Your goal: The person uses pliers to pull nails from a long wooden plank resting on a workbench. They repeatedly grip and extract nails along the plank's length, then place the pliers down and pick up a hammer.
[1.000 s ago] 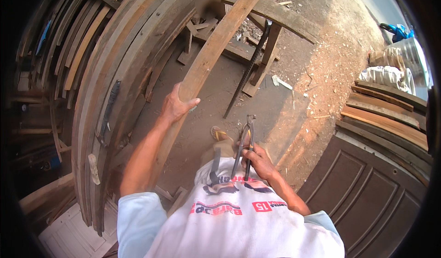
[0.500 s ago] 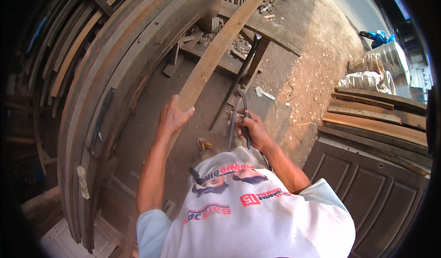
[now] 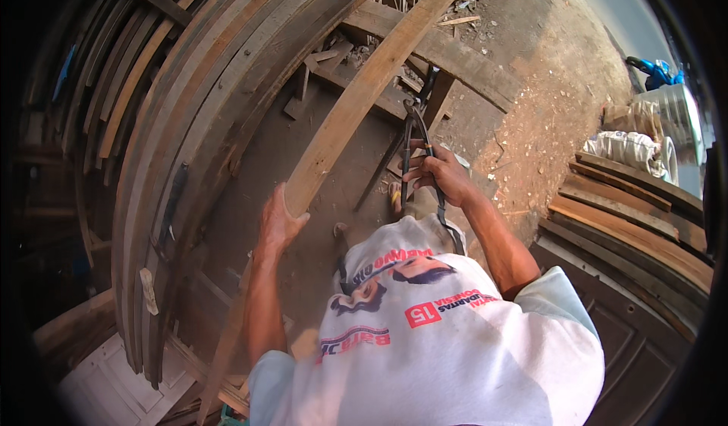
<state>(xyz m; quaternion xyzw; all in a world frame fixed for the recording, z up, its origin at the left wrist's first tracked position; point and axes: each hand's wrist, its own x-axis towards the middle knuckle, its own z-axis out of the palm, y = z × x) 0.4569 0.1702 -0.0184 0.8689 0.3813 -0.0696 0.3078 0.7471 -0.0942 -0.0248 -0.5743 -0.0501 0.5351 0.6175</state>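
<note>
1. The left hand (image 3: 279, 225) is closed around the lower end of a long pale wooden plank (image 3: 356, 100), thumb on one side and fingers wrapped behind; this grip is firm on the wood.
2. The plank rises at a slant from that hand toward the upper edge of the view, passing over the dirt floor (image 3: 531, 100).
3. The right hand (image 3: 440, 174) is shut around the dark handles of a large pair of pincers (image 3: 415, 142); its grip is tight, with the tool's head pointing up and away from the person.
4. The pincers sit just beside the plank, to its right; whether the tool's head touches the wood cannot be told.
5. Stacked timber boards (image 3: 189, 123) lean along the left side, well apart from the right hand.
6. More boards (image 3: 629, 214) lie piled on the right, above a dark panelled door (image 3: 644, 350).
7. A white sack (image 3: 633, 147) rests near the right edge of the floor.
8. The person's white printed shirt (image 3: 447, 335) fills the lower middle.
</note>
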